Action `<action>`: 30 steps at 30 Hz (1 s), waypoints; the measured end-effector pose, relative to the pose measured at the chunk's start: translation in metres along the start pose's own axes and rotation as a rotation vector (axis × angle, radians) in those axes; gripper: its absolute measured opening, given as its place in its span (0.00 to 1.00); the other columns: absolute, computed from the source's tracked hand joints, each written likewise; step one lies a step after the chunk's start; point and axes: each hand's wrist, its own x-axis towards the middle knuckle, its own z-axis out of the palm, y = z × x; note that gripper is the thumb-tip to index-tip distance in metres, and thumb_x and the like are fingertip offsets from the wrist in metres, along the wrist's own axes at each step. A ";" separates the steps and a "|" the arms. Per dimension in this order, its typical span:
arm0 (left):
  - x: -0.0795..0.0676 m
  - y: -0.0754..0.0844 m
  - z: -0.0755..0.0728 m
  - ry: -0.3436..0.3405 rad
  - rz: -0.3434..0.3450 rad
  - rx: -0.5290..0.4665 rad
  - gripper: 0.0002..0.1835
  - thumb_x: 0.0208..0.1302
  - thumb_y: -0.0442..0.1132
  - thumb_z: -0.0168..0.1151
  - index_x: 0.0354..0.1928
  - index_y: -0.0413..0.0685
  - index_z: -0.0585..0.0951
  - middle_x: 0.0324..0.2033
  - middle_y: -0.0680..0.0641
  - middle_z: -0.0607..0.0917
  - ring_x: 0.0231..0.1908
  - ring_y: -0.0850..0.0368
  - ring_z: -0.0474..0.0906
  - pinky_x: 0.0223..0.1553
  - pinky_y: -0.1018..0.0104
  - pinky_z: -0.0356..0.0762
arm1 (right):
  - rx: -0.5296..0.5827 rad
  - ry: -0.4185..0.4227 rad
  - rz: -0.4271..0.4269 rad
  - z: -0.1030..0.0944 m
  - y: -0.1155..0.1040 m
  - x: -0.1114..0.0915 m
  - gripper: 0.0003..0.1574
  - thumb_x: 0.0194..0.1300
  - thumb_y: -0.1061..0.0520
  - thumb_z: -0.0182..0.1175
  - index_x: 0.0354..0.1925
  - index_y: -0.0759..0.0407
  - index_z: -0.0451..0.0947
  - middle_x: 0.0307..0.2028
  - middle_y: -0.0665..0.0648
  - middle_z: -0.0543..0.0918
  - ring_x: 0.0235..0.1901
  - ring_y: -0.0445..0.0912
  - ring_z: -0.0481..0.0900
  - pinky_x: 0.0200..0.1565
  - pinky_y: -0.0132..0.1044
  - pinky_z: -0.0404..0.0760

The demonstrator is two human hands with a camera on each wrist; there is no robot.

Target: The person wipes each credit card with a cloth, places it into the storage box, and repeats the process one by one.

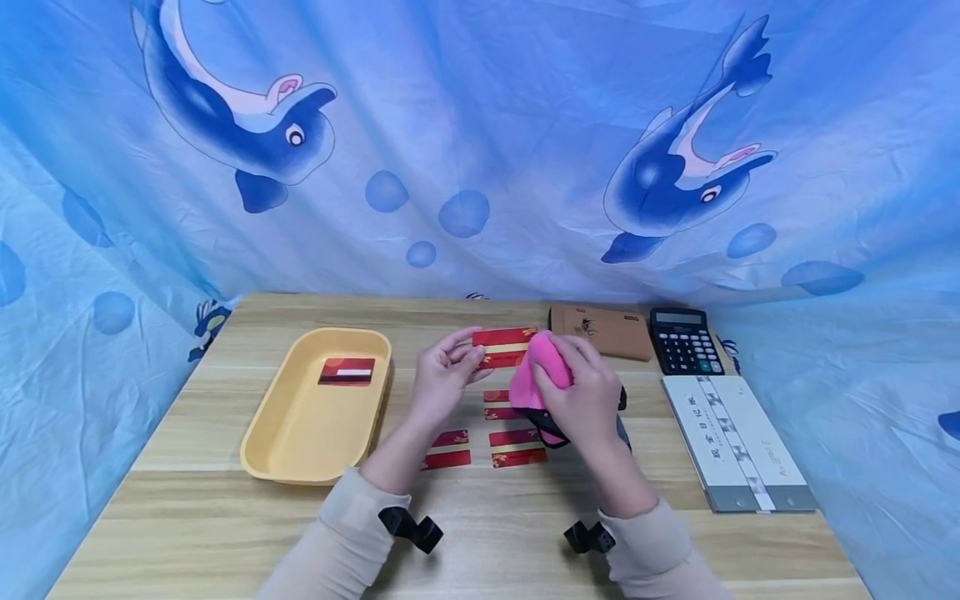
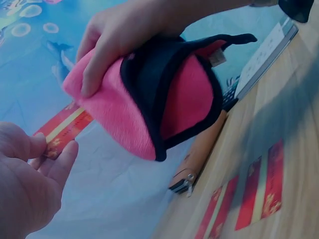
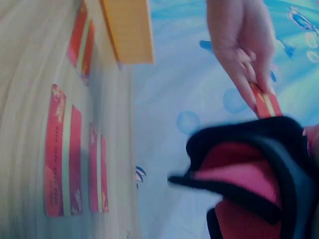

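Note:
My left hand (image 1: pixel 442 375) pinches a red card (image 1: pixel 498 346) with a gold stripe by its left end, raised above the table. My right hand (image 1: pixel 581 396) grips a pink cloth (image 1: pixel 528 387) with black edging, which overlaps the card's right end in the head view. From the left wrist the cloth (image 2: pixel 114 117) looks like a pouch or mitt with its mouth gaping; its exact kind is unclear. Below the hands, several similar cards (image 1: pixel 517 448) lie flat on the table, one (image 1: pixel 450 450) partly covered by the left arm.
On the left stands a yellow tray (image 1: pixel 307 429) holding a red card (image 1: pixel 348 372) with a dark strip showing. A brown zipped case (image 1: pixel 618 333) and a black calculator (image 1: pixel 684 343) lie at the back right. In front of the calculator is a white and grey book (image 1: pixel 690 433).

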 end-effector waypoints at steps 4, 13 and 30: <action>-0.005 -0.007 0.007 -0.034 0.020 -0.006 0.19 0.71 0.27 0.60 0.62 0.39 0.79 0.48 0.33 0.86 0.43 0.52 0.88 0.46 0.57 0.86 | -0.113 0.009 -0.004 0.006 -0.007 -0.003 0.26 0.55 0.56 0.76 0.52 0.63 0.85 0.45 0.61 0.86 0.36 0.56 0.86 0.34 0.52 0.88; -0.011 -0.021 0.013 -0.146 0.091 0.094 0.20 0.76 0.27 0.50 0.67 0.36 0.74 0.57 0.38 0.83 0.51 0.52 0.84 0.48 0.63 0.85 | -0.013 -0.051 -0.058 0.023 -0.028 -0.006 0.24 0.55 0.57 0.76 0.50 0.64 0.86 0.45 0.62 0.85 0.38 0.56 0.86 0.34 0.49 0.88; -0.012 -0.011 -0.002 -0.109 0.113 0.154 0.16 0.74 0.30 0.57 0.61 0.37 0.80 0.47 0.39 0.88 0.43 0.53 0.87 0.45 0.61 0.87 | 0.006 0.032 0.005 0.017 -0.008 -0.005 0.25 0.54 0.61 0.77 0.50 0.66 0.86 0.45 0.62 0.85 0.36 0.56 0.86 0.33 0.50 0.88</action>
